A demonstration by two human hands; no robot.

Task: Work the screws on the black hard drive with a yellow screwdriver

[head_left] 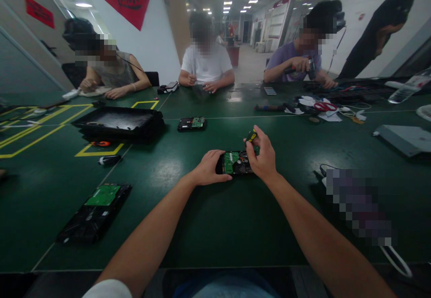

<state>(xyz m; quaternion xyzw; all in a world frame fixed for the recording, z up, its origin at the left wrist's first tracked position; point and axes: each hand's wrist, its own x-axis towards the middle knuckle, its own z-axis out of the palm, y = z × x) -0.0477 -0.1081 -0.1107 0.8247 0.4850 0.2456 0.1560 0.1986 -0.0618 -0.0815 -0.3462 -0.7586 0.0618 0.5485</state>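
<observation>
Left hand [211, 169]: curved half-open, it clasped the left end of the drive [240, 165]; drive: it lay flat on the bench [215, 230], seemed stiff and dense, its green board [230, 159] likely fragile, the edges the safest hold; tool [251, 136]: it looked light, rigid, best taken by the handle; right hand [264, 156]: closed fingers pinched the tool above the drive's right end.

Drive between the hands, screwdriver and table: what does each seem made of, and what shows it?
Drive: dark, hard-edged casing, perhaps metal, finish unclear; green board, likely coated resin, judging by its circuit-board look.
Screwdriver: grip likely plastic or rubber, from its yellow and dark colouring; finish unclear.
Table: smooth, glossy green top, perhaps laminate, since it reflects pale light.
</observation>
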